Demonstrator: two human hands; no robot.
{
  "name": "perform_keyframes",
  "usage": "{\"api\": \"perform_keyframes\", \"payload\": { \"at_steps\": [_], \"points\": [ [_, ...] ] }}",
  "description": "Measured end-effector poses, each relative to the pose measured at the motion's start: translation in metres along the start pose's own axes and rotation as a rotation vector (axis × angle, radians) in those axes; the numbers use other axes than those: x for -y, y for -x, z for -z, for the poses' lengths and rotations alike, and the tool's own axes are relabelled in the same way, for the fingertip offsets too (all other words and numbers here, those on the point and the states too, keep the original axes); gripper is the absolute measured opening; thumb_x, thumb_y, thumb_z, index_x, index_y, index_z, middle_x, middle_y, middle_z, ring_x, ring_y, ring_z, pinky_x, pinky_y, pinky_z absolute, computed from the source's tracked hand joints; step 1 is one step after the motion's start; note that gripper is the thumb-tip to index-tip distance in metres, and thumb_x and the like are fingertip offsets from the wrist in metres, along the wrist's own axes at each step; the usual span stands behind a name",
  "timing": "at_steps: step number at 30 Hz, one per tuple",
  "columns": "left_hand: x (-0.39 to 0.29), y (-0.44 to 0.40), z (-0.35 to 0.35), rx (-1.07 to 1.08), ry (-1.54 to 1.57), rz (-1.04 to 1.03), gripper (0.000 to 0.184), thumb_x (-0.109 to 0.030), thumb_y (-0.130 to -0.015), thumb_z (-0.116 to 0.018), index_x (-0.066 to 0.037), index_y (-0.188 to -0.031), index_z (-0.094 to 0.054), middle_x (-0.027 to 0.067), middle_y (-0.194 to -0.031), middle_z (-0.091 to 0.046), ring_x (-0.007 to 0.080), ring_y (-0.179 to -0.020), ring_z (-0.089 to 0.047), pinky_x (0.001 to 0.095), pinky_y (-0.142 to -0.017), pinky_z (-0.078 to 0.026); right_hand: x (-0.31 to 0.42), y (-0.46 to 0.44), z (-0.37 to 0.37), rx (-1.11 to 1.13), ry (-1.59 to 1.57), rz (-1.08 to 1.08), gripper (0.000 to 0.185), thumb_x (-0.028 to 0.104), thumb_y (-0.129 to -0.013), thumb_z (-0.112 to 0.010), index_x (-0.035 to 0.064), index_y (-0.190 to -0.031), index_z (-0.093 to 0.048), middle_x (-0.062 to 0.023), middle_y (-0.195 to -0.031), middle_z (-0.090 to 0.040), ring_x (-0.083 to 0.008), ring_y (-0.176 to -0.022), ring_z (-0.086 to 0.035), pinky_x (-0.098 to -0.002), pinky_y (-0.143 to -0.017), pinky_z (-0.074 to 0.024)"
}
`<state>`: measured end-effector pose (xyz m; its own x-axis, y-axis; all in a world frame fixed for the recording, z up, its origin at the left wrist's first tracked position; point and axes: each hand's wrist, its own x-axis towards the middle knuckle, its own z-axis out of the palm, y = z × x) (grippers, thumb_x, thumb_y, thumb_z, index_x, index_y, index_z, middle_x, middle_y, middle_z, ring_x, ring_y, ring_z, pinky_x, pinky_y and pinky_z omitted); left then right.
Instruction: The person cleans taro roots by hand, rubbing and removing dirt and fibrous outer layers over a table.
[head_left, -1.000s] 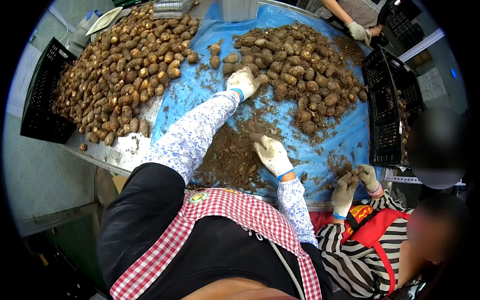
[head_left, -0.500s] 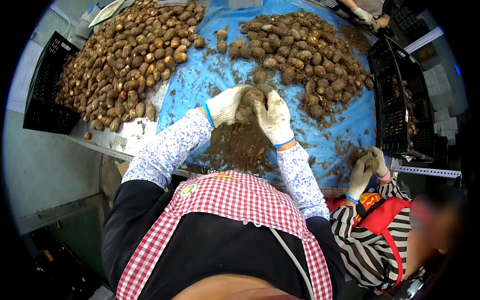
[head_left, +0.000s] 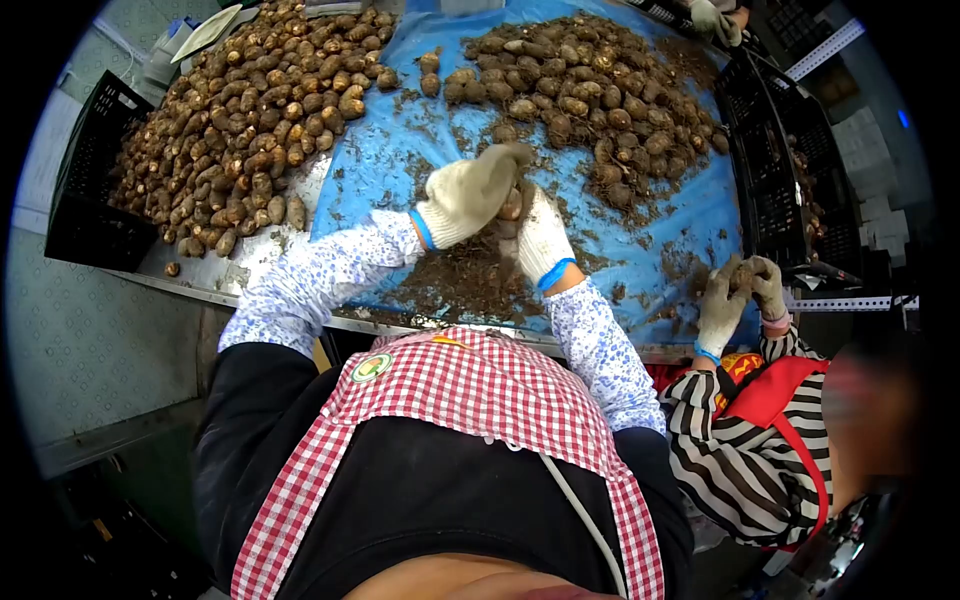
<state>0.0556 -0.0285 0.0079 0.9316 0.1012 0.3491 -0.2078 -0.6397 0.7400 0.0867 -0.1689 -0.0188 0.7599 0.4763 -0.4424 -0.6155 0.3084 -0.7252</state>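
Note:
Both my hands wear soiled white knit gloves with blue cuffs and meet over the dirt-strewn blue sheet (head_left: 375, 180). A small brown taro (head_left: 512, 206) shows between them, mostly covered by the gloves. My right hand (head_left: 540, 232) is closed around it from the right and below. Over its upper left side curls my left hand (head_left: 472, 196), its fingers bent and slightly blurred. Loose soil and root scraps (head_left: 465, 280) lie under the hands. Just beyond is a heap of dirty, hairy taro (head_left: 600, 100).
Cleaner taro (head_left: 240, 130) are piled at the left beside a black crate (head_left: 88, 215). More black crates (head_left: 775, 190) stand along the right edge. At the right, a co-worker's gloved hands (head_left: 738, 295) work close by; another gloved hand (head_left: 715, 20) shows at the top.
My left hand has turned and curled over the taro, its back now facing up. My right hand has moved lower and slightly left. The view has shifted a little.

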Motion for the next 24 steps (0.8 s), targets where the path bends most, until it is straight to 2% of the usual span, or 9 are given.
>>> {"api": "perform_keyframes", "payload": {
  "at_steps": [2, 5, 7, 8, 9, 12, 15, 18, 24],
  "points": [
    [0.044, 0.016, -0.036, -0.054, -0.096, 0.005, 0.029, -0.026, -0.098, -0.054, -0.005, -0.118, -0.056, 0.0061, -0.076, -0.066, 0.0141, -0.048, -0.057, 0.031, -0.042, -0.048, 0.006, -0.004, -0.007, -0.247, 0.998, 0.577, 0.03, 0.033, -0.101, -0.047, 0.0044, -0.106, -0.054, -0.0109, -0.071, -0.064, -0.0259, -0.054, -0.06, -0.0393, -0.051, -0.0513],
    [0.004, 0.012, -0.023, 0.199, 0.916, 1.101, 0.043, -0.039, -0.099, -0.043, -0.004, -0.122, -0.053, 0.0152, -0.106, -0.062, 0.0226, -0.096, -0.055, 0.0348, -0.084, -0.044, 0.016, 0.015, -0.019, -0.305, 1.782, 0.877, 0.027, 0.029, -0.097, -0.049, 0.002, -0.1, -0.051, -0.014, -0.056, -0.063, -0.0352, -0.049, -0.063, -0.0441, -0.047, -0.0522],
    [0.01, 0.022, -0.033, 0.167, 0.758, 0.937, 0.049, -0.041, -0.102, -0.035, -0.002, -0.125, -0.052, 0.0196, -0.118, -0.06, 0.026, -0.112, -0.056, 0.0351, -0.095, -0.045, 0.019, 0.024, -0.022, -0.221, 1.891, 0.959, 0.029, 0.031, -0.096, -0.049, 0.0016, -0.101, -0.051, -0.0146, -0.057, -0.064, -0.0332, -0.049, -0.064, -0.0424, -0.048, -0.0531],
    [0.022, 0.021, -0.034, 0.348, 0.232, 0.644, 0.046, -0.03, -0.104, -0.031, 0.002, -0.131, -0.048, 0.023, -0.127, -0.057, 0.0262, -0.117, -0.055, 0.0327, -0.096, -0.047, 0.021, 0.027, -0.025, -0.183, 1.92, 0.554, 0.026, 0.026, -0.097, -0.048, 0.001, -0.102, -0.054, -0.014, -0.065, -0.066, -0.0288, -0.055, -0.066, -0.0393, -0.051, -0.0542],
    [0.027, 0.032, -0.035, 0.241, 0.143, 0.432, 0.045, -0.03, -0.105, -0.032, 0.002, -0.132, -0.049, 0.0227, -0.127, -0.057, 0.0267, -0.118, -0.055, 0.0327, -0.097, -0.047, -0.01, -0.009, 0.016, -0.155, 2.207, 0.993, 0.024, 0.025, -0.099, -0.047, 0.0034, -0.103, -0.057, -0.0135, -0.077, -0.066, -0.0222, -0.058, -0.064, -0.0371, -0.054, -0.0544],
    [0.021, 0.035, -0.027, -0.049, 0.197, 0.108, 0.043, -0.029, -0.105, -0.033, 0.0, -0.132, -0.051, 0.021, -0.126, -0.057, 0.0271, -0.119, -0.056, 0.034, -0.1, -0.047, 0.011, 0.021, -0.015, -0.058, 0.285, 0.108, 0.027, 0.029, -0.103, -0.045, 0.0074, -0.104, -0.061, -0.0054, -0.077, -0.058, -0.0121, -0.055, -0.054, -0.0277, -0.047, -0.0466],
    [-0.021, 0.017, -0.007, -0.191, 0.852, 0.491, 0.042, -0.033, -0.105, -0.033, -0.005, -0.126, -0.058, 0.0175, -0.118, -0.061, 0.0246, -0.11, -0.059, 0.0366, -0.096, -0.05, -0.001, 0.021, -0.03, -0.1, -0.178, 0.074, 0.029, 0.029, -0.104, -0.042, 0.0066, -0.108, -0.061, -0.0029, -0.076, -0.057, -0.0111, -0.053, -0.052, -0.0257, -0.045, -0.0432],
    [-0.034, 0.018, 0.011, -0.25, 1.206, 1.014, 0.042, -0.034, -0.105, -0.033, -0.007, -0.12, -0.061, 0.0129, -0.105, -0.063, 0.0168, -0.078, -0.064, 0.0305, -0.072, -0.058, 0.015, 0.035, -0.025, -0.05, 0.664, 0.435, 0.033, 0.025, -0.104, -0.043, 0.0006, -0.123, -0.052, -0.0127, -0.09, -0.063, -0.0151, -0.067, -0.062, -0.0281, -0.053, -0.0525],
    [0.005, 0.043, -0.015, -0.256, 0.789, 0.465, 0.04, -0.034, -0.104, -0.038, -0.004, -0.117, -0.06, 0.0112, -0.109, -0.065, 0.019, -0.083, -0.067, 0.0333, -0.071, -0.059, 0.009, 0.036, 0.005, 0.12, 0.994, 0.453, 0.034, 0.029, -0.101, -0.054, -0.0009, -0.118, -0.056, -0.0141, -0.092, -0.067, -0.0171, -0.079, -0.066, -0.0286, -0.061, -0.0532]
  ]
}}
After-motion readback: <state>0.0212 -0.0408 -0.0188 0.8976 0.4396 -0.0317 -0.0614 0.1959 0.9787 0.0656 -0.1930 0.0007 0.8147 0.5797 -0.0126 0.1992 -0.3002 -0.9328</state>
